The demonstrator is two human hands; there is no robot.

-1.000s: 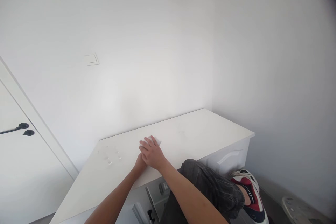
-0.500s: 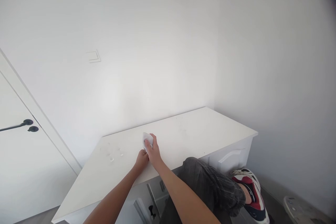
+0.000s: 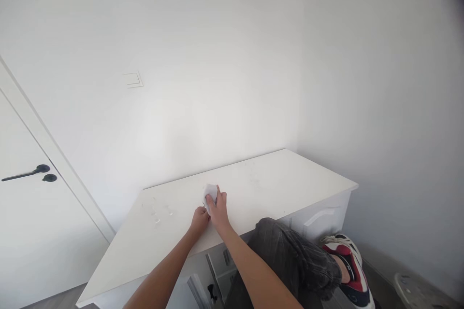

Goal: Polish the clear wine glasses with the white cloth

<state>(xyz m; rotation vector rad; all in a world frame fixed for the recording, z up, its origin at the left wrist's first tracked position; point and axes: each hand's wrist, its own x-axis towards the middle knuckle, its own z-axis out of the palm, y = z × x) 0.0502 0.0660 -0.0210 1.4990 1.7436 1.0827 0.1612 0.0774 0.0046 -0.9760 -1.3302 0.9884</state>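
My right hand (image 3: 219, 211) is closed around a folded white cloth (image 3: 209, 190), with the thumb laid across its near face; it could also be a paper wipe. Just left of it, my left hand (image 3: 199, 220) is curled with its fingertips at the cloth's lower edge. What those fingers pinch, if anything, is too small and hidden to tell. Both hands are over the front part of a white cabinet top (image 3: 268, 188). Small wet-looking spots (image 3: 157, 217) mark the top to the left of my hands, and faint smudges (image 3: 253, 176) show to the right.
White walls stand behind and to the right, with a light switch (image 3: 132, 79). A door with a black handle (image 3: 27, 172) is at the left. My bent knee (image 3: 270, 236) presses near the cabinet's front edge, and a sneaker (image 3: 351, 270) is at the lower right beside a pale stool-like object (image 3: 413, 289).
My right hand has shifted slightly right and turned, bringing the cloth to a flatter angle. My left hand stays curled beside it. The whole view has moved a little.
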